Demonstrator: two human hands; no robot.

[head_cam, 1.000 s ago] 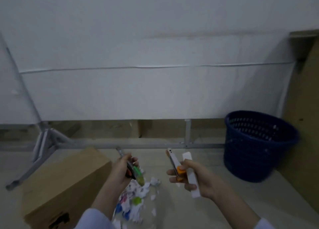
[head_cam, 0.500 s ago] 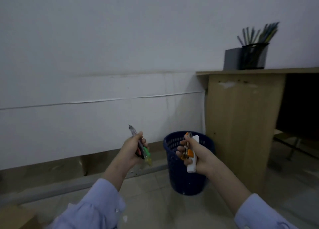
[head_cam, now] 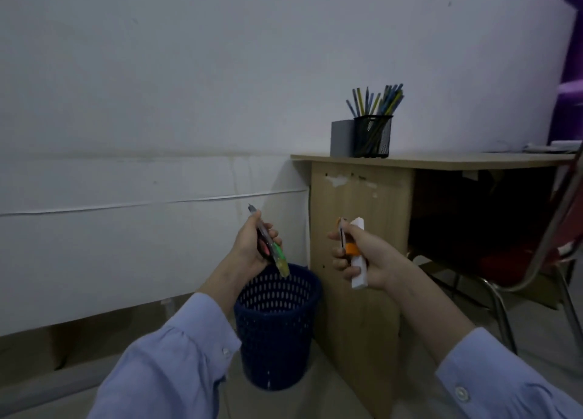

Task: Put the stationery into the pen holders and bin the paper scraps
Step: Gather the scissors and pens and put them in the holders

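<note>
- Pale wall point(head_cam: 189, 103) fills most of your view. A wooden desk point(head_cam: 473, 163) stands at the right, and a blue bin point(head_cam: 277, 339) sits on the floor just beside its side panel.
- Two holders stand side by side on the desk's near corner: a grey holder point(head_cam: 341, 137) and a mesh holder point(head_cam: 375, 136) already full of pencils point(head_cam: 378, 99). That share of the stationery looks done.
- Your left hand point(head_cam: 252, 248) has its fingers curled round a bundle of pens point(head_cam: 275, 249). One tip points up, and a green-yellow end points down above the bin's rim.
- Your right hand point(head_cam: 362, 257) is closed round a white bar point(head_cam: 358, 280) and an orange-trimmed tool point(head_cam: 349, 247). I can't tell exactly what either one is.
- Both loads are in the air, below the desktop and well apart from the holders, so none of this is put away yet.
- What's left, as I judge it, is to raise both hands to the desk corner and drop the items in. The grey holder may have more room, though its inside is hidden.
- No paper scraps show here, and the inside of the bin is mostly out of sight. You can't tell how far the scrap part has got from this view.
</note>
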